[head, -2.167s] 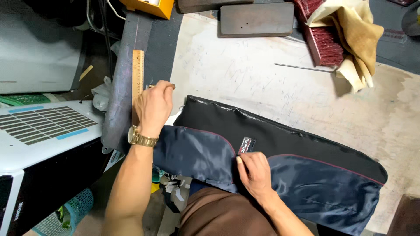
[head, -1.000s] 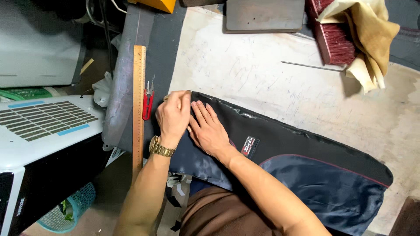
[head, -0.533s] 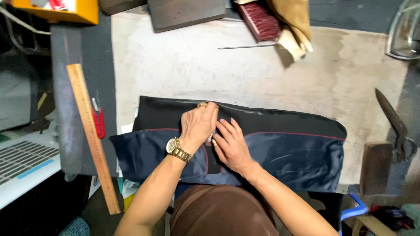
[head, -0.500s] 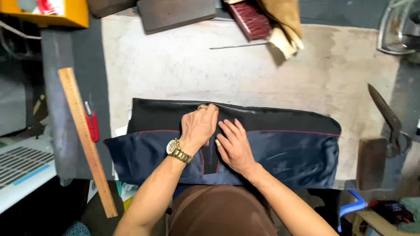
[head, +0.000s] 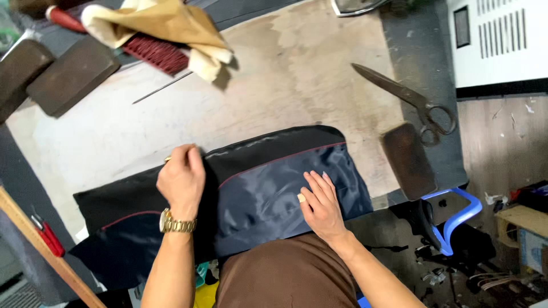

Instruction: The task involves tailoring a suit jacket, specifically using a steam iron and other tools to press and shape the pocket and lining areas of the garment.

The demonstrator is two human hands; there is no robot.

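A dark navy lined garment piece (head: 257,188) with thin red piping lies across the near edge of a worn pale worktable (head: 274,97). My left hand (head: 181,178), with a gold watch on its wrist, is closed on the garment's black upper edge. My right hand (head: 321,205) lies flat, fingers spread, on the shiny navy lining toward the right end. The garment's lower edge hangs over the table toward my brown-clad lap.
Large dark shears (head: 408,97) and a dark block (head: 408,159) lie at the right. Dark blocks (head: 57,74), a red brush (head: 151,52) under tan cloth (head: 165,25) and a thin rod (head: 162,88) sit at the back. A wooden ruler (head: 40,248) and red clippers (head: 47,234) are left.
My view has swung right, bringing shears and a white unit into sight. My hands have spread apart: the left stays on the black edge, the right slid rightward along the lining.
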